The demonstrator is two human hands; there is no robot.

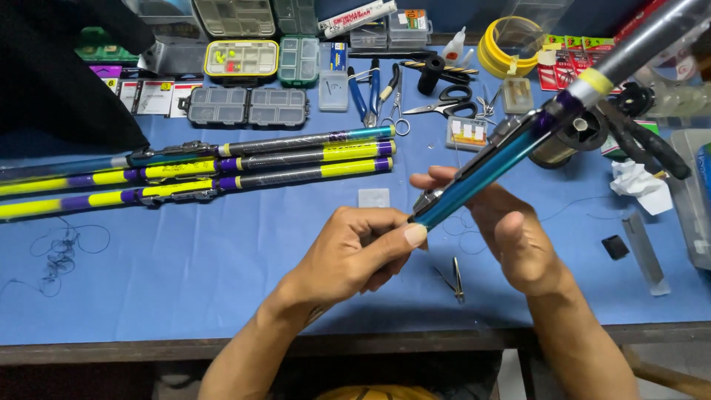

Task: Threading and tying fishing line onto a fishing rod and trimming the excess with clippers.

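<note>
Fingers [385,244] of the left hand [355,255] were curled shut around the butt end of a teal fishing rod [481,178], the thumb pressed flat along its tip. Right hand [511,233] lay half open behind and under the same rod, its fingers stretched out and cupping the shaft just above the left thumb, more a support than a full grip. Rod ran up and to the right from the two hands, tilted off the desk [222,274], passing a purple band and a yellow band before leaving view at the top right corner. A black fishing reel [585,130] sat at the rod near the purple band; whether it was mounted could not be told.

Containers: a yellow-rimmed tackle box [241,59] at the desk's far edge held small yellow and red pieces in its compartments. A grey double tackle box [246,107] in front of it was closed, contents unclear. A green-edged compartment box [299,59] stood beside the yellow one, contents not legible.

Three other fishing rods [222,170], banded yellow and purple, lay side by side on the blue desk to the left, well apart from both hands. A small nail clipper [455,278] lay on the desk just below the hands.
</note>
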